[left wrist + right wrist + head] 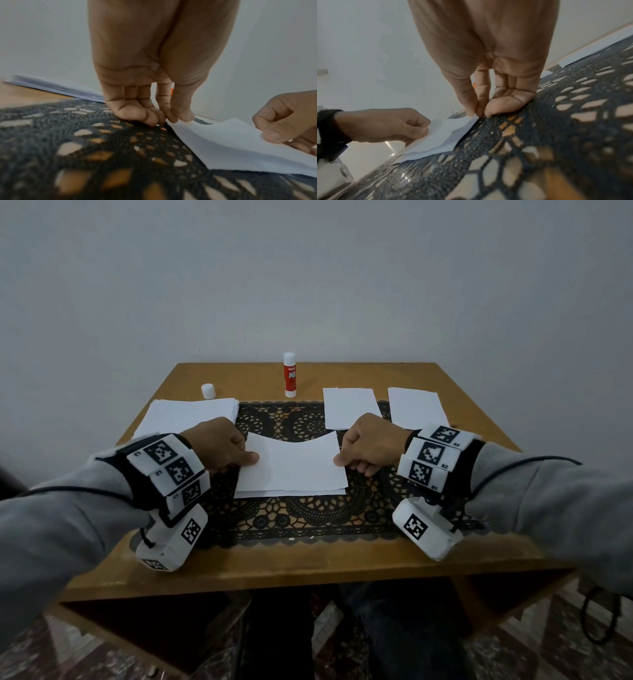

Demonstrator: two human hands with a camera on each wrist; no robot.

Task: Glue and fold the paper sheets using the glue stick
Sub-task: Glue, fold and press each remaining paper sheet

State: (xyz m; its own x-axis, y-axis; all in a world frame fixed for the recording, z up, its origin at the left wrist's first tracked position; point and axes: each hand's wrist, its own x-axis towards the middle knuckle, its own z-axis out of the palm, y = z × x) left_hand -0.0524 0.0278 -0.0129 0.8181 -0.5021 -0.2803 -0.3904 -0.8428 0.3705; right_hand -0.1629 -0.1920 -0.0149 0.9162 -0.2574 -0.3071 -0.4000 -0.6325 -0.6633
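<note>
the sheet being folded (291,463) lies in the middle of the black lace mat (301,518), its long axis running side to side between the two hands, so each short end points straight at a hand. the upper flap is doubled toward the person; its near edge stops just short of the lower layer's near edge, which peeks out beneath, and the far side bows up in a curve, so from what i see the crease is not yet pressed flat.

the left hand (219,445) pinches the left end of the sheet between thumb and forefinger, the other fingers curled under and resting on the mat. the right hand (371,446) does the same at the right end, thumb on top. both are equally near; neither has to reach. to my mind the coming move is lining up the near edges, then pressing down.

beyond the sheet, at the far edge of the mat, the glue stick (289,374) stands upright with its tip uncovered, well apart from both hands. its white cap (208,391) sits left of it on the wooden table (308,563). left of the sheet rests a stack of unused paper (191,414); to the right, past the right hand, lie two smaller folded pieces (349,407) side by side. no container is here.
</note>
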